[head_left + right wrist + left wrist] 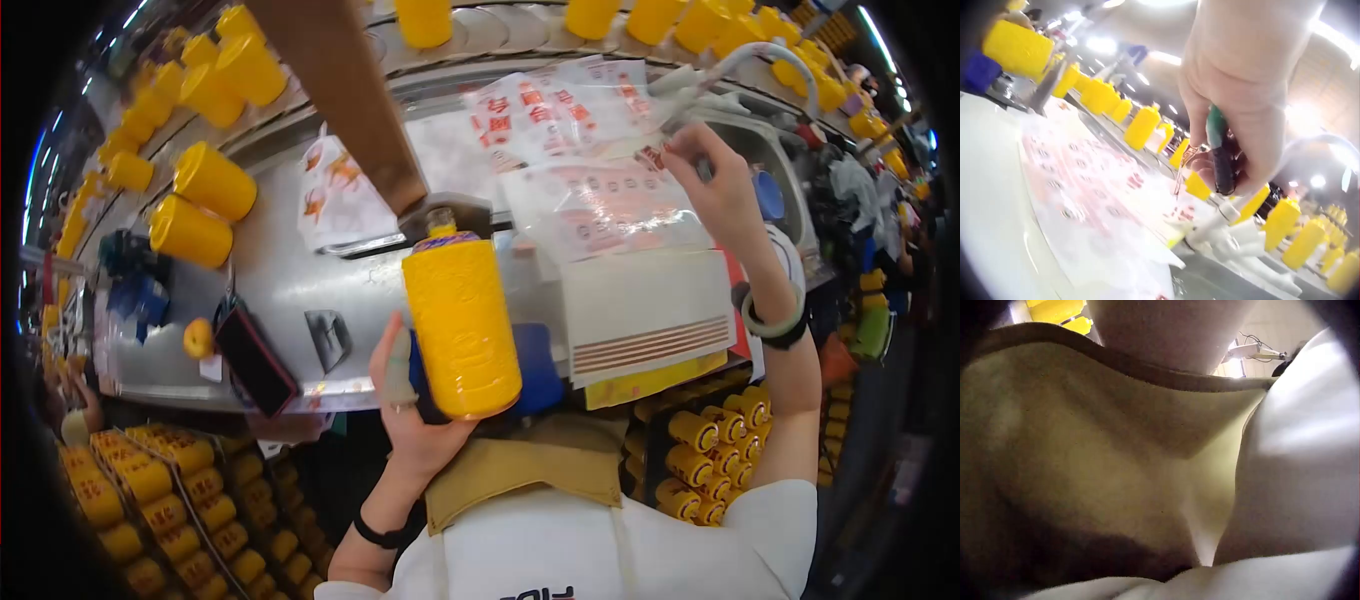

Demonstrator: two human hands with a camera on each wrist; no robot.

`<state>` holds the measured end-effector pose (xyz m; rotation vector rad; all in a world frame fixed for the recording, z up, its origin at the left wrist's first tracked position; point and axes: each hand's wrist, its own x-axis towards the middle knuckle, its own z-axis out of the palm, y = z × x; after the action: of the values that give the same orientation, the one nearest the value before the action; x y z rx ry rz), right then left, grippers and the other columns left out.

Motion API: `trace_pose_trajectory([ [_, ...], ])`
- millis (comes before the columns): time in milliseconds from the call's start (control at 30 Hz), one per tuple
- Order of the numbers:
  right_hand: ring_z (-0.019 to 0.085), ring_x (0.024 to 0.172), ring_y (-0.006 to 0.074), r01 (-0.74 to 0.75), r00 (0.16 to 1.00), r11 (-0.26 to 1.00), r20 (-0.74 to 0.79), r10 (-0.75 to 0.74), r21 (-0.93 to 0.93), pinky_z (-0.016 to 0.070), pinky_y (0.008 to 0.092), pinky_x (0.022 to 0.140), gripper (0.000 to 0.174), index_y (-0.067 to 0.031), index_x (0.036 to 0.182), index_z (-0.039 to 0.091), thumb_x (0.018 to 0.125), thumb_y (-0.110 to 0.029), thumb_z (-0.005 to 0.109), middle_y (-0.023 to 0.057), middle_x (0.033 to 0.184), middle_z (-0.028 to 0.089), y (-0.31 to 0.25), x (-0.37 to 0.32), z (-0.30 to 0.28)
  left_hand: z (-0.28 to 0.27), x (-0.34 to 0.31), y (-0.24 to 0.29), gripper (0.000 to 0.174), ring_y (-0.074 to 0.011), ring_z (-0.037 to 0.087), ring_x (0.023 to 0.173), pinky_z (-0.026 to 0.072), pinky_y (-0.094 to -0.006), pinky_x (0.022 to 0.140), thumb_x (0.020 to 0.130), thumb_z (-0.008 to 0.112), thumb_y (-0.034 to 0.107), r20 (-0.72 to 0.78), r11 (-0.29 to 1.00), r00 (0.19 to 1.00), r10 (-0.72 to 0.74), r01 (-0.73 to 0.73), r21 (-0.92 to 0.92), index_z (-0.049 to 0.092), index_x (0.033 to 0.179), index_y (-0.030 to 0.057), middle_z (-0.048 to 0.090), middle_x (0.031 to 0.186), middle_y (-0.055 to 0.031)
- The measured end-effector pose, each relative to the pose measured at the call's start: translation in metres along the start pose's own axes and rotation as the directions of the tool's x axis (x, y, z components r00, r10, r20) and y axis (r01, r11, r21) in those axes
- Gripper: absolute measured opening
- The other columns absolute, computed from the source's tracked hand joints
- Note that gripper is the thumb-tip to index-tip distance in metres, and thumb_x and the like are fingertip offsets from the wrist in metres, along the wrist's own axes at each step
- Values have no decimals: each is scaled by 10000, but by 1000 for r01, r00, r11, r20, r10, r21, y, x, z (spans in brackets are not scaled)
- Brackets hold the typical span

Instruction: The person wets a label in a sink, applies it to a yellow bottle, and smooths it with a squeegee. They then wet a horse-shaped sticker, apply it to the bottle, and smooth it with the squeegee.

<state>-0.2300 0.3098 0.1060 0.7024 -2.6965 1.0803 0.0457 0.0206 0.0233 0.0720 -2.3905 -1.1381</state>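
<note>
My left hand (412, 385) grips a yellow bottle (460, 335) upright in front of my chest, its capped neck under a metal fixture (445, 212). My right hand (692, 150) reaches to the sheets of red-printed stickers (590, 190) on the steel counter. In the right wrist view, the right hand (1225, 134) holds a dark tool with a green end (1220, 156), and a small clear sticker (1184, 165) hangs at the fingertips above the sticker sheets (1079, 187). The left wrist view shows only a tan apron (1085, 475) and a white shirt (1297, 456).
Yellow bottles (205, 180) lie along the conveyor at the back and left. Crates of more bottles (160, 490) sit below on both sides. A black phone (255, 360) lies at the counter's front edge. A brown beam (340, 95) slants down, and a white hose (765, 55) arcs at the right.
</note>
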Motion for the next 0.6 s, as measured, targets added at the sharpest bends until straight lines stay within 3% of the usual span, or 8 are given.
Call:
trace_pose_trajectory([
  [67,659,784,171,49,998,998,49,-51,45,502,296,717,126,0,1003,646,933,-78,715,86,874,707,-37,-17,18,5,-2,-7,1060,-375,485,1387,388,-441,1158,667,975,197,-13,993,997,-82,80,-84,404,1537,-3,435,1546,-219],
  [133,655,766,184,89,992,993,82,-95,79,502,299,708,113,-2,991,637,932,-57,715,92,863,701,-60,-30,35,6,-5,-14,1058,-331,499,1394,396,-414,1159,677,962,163,93,948,982,-161,181,-261,394,1555,1,453,1548,-206],
  [200,661,756,191,110,982,966,124,-142,235,505,301,698,117,-1,990,626,930,-39,719,99,844,696,-76,-38,48,4,-3,-13,1052,-314,515,1376,408,-401,1149,680,956,146,94,955,984,-150,169,-243,395,1558,1,466,1540,-196],
  [333,675,752,198,136,952,951,229,-204,279,524,297,693,112,8,985,620,929,-11,715,99,849,683,-118,-43,46,5,-2,-14,1045,-293,551,1323,435,-383,1120,687,941,109,99,940,985,-144,167,-297,388,1566,-5,500,1511,-180],
  [367,675,752,198,135,951,950,232,-203,281,524,297,693,112,8,985,620,929,-11,715,99,849,683,-127,-43,43,4,-1,-14,1044,-292,560,1307,442,-380,1110,690,936,100,99,947,987,-125,149,-285,383,1569,-7,505,1502,-179],
  [433,623,806,94,168,938,935,242,-248,311,478,250,692,137,0,999,615,905,58,696,38,892,674,-142,-43,36,4,-2,-14,1045,-289,564,1297,450,-377,1097,694,930,95,105,947,986,-129,154,-283,374,1573,-7,507,1499,-179],
  [500,625,818,94,223,932,914,201,-302,340,487,247,712,141,4,1005,613,905,66,691,41,908,671,-147,-40,35,1,-3,-14,1045,-286,568,1286,457,-374,1085,699,925,91,111,947,985,-132,158,-280,366,1577,-8,508,1496,-179],
  [600,631,841,98,276,927,891,144,-346,360,502,243,753,153,13,1015,609,902,82,686,54,934,663,-152,-36,35,-4,2,-8,1063,-307,540,1293,456,-396,1074,689,948,132,220,877,949,-227,298,-377,365,1565,-15,483,1505,-187],
])
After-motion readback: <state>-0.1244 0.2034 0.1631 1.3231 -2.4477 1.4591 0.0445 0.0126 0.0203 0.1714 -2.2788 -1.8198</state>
